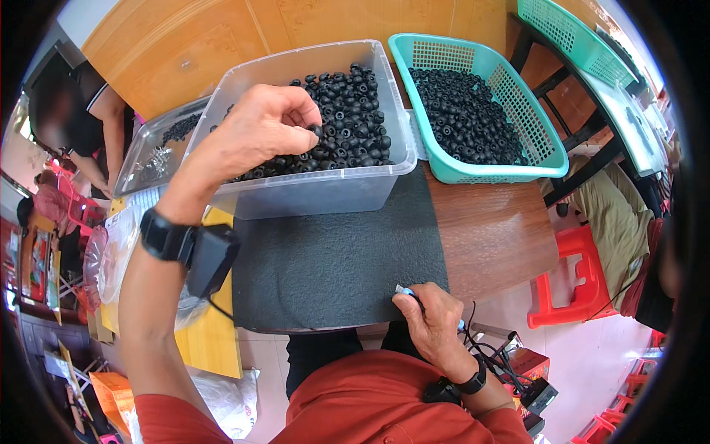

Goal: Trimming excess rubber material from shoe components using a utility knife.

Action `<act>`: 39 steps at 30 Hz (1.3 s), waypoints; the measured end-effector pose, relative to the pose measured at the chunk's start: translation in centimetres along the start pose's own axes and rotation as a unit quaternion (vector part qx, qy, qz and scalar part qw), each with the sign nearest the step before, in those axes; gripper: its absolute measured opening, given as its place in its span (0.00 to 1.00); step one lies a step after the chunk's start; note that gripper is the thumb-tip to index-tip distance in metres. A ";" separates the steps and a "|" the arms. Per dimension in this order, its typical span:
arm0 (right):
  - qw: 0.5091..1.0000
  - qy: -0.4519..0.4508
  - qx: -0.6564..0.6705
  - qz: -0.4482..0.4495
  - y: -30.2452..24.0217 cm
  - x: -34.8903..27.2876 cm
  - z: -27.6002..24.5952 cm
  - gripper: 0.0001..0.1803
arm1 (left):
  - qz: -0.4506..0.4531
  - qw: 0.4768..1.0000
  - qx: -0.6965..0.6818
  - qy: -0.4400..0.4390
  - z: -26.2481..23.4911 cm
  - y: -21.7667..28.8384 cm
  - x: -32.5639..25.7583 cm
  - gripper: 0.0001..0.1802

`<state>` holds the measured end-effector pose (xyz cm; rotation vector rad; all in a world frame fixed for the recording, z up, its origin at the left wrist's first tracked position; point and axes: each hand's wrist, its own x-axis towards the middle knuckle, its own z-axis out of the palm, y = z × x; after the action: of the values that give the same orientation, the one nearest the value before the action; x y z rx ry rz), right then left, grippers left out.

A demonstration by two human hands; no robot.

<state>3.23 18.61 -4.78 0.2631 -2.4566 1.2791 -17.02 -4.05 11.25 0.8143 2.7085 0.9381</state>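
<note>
Left hand (259, 129): fingertips nearly together over clear bin (310, 194), black beads (351, 111) right by them; can't tell if I've pinched one. Right hand (435, 320): closed on blue tool (403, 291), silver tip out.

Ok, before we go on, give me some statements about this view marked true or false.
1. The left hand is above the clear bin. True.
2. The green basket stands left of the clear bin. False: it stands to the right.
3. The right hand holds a small blue item. True.
4. The clear bin is covered. False: its top is open, showing black parts.
</note>
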 end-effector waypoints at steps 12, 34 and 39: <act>0.999 0.008 0.034 0.036 -0.5 0.4 -0.7 0.09 | -0.006 0.786 -0.618 0.035 9.8 1.8 -9.3 0.16; 0.994 0.063 0.042 -0.080 -2.9 1.4 0.6 0.13 | -0.085 0.715 -0.689 0.083 18.1 2.9 -12.7 0.19; 0.993 0.043 0.046 -0.095 -2.6 1.6 0.6 0.13 | -0.081 0.702 -0.702 0.088 18.3 2.2 -12.9 0.17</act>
<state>2.49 16.59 -2.51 0.4454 -2.2446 1.2948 0.58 -0.03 -2.16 0.0938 1.2498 2.4498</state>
